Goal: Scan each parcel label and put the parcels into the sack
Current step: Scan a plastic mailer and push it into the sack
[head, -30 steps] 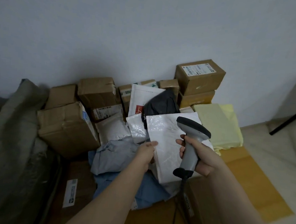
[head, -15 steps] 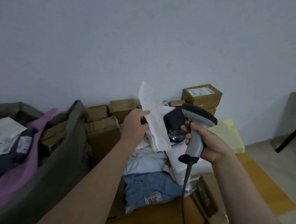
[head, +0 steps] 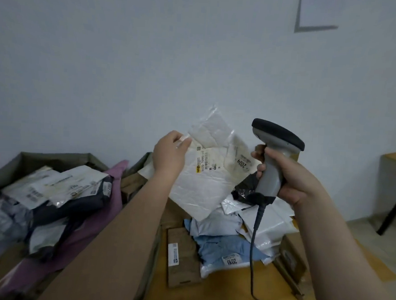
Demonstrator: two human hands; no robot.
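Note:
My left hand (head: pixel 169 155) pinches the upper left edge of a white plastic mailer parcel (head: pixel 204 180) and holds it up in the air, its label side turned towards me. My right hand (head: pixel 285 176) grips the handle of a grey barcode scanner (head: pixel 273 154), whose dark head sits just right of the parcel's labels. The olive sack (head: pixel 52 159) stands open at the left and holds several parcels. More parcels lie below my hands, among them a blue mailer (head: pixel 228 251) and a small brown box (head: pixel 181 257).
The scanner's cable (head: pixel 253 257) hangs down over the yellow-brown floor mat. White mailers and cardboard boxes (head: pixel 292 260) sit at the right of the pile. A table leg (head: pixel 395 203) stands at the far right. A pale wall is behind.
My left hand has lifted the white mailer from the pile and turned its label side towards me. The scanner has risen beside it. My view has swung left, bringing the sack into sight.

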